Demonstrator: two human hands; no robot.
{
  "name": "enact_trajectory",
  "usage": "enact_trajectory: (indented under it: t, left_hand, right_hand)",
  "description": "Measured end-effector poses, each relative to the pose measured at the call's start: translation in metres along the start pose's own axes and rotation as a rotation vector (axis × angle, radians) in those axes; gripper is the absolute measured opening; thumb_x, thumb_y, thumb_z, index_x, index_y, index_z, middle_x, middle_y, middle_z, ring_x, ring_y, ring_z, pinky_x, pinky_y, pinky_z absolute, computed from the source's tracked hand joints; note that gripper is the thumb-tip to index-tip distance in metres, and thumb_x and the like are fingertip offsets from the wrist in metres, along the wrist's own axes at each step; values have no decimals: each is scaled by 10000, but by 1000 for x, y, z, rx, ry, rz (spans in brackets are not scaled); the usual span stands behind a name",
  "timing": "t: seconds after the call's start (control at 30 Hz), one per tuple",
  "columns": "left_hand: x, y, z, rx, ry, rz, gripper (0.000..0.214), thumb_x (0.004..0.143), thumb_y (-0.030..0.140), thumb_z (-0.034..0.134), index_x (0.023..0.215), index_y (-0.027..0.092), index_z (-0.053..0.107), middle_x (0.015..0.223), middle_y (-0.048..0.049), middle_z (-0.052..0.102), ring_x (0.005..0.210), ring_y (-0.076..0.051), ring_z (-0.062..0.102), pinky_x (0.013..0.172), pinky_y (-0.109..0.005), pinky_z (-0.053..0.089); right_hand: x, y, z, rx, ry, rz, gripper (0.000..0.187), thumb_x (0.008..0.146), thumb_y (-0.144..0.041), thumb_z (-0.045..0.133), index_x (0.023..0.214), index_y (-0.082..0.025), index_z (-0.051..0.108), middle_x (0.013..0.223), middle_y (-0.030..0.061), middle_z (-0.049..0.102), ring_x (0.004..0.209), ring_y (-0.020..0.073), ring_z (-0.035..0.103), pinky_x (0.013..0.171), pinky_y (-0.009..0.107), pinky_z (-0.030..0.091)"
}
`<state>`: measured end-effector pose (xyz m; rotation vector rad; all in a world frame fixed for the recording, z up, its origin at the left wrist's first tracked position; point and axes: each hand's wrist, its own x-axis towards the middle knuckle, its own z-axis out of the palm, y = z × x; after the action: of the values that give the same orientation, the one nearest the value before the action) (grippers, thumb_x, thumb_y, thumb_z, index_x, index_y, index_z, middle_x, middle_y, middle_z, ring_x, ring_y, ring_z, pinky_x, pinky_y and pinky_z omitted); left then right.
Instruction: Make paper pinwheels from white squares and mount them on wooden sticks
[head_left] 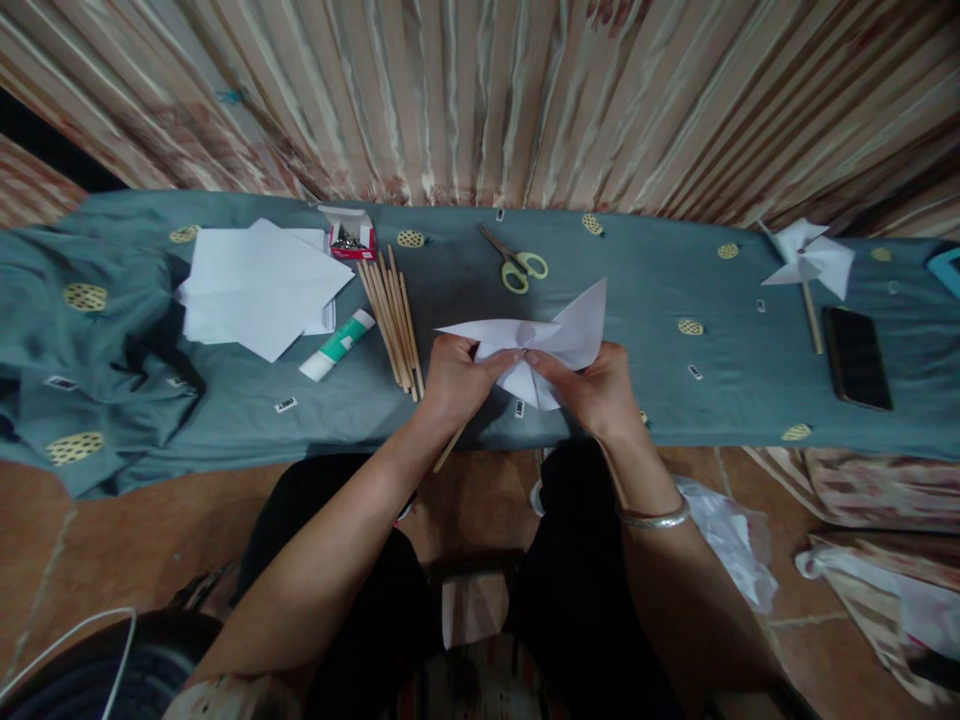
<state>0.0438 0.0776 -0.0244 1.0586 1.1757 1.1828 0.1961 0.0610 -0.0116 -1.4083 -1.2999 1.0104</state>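
Note:
A white paper pinwheel (581, 322) is held over the front of the table between my two hands. My left hand (459, 378) grips its left side, thumb pressed close to the centre. From the right, my right hand (600, 388) pinches it, its thumb also near the middle. A thin wooden stick (448, 450) slants out below my left hand; its upper part is hidden behind the hand and paper. Several wooden sticks (394, 325) lie in a bundle just left of my left hand. Beyond the pinwheel lie scissors (514, 265) with light green handles.
On the blue-green cloth (637, 290) at left are white paper sheets (259, 285), a glue stick (337, 345) and an open red-and-white box (352, 235) of small metal pieces. At right lie another pinwheel (814, 255) on a stick and a phone (857, 358). A curtain (480, 100) hangs behind.

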Motion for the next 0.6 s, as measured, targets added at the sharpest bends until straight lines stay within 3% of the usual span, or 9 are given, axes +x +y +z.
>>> enact_trajectory:
  t: [0.23, 0.6]
  left_hand:
    - [1, 2, 0, -36, -43, 13, 74, 628, 180, 745, 677, 144, 702, 654, 7, 693, 609, -136, 616, 613, -248, 496]
    - [-1, 2, 2, -140, -95, -11, 170, 580, 165, 751, 739, 139, 697, 725, -5, 713, 710, -162, 650, 723, -292, 516]
  right_hand:
    - [1, 1, 0, 46, -4, 25, 217, 635, -347, 814, 762, -178, 768, 765, 39, 760, 629, 175, 661, 566, 306, 562]
    - [0, 1, -1, -54, 13, 27, 219, 665, -348, 767, 733, -140, 748, 706, 54, 751, 609, 183, 675, 530, 289, 550]
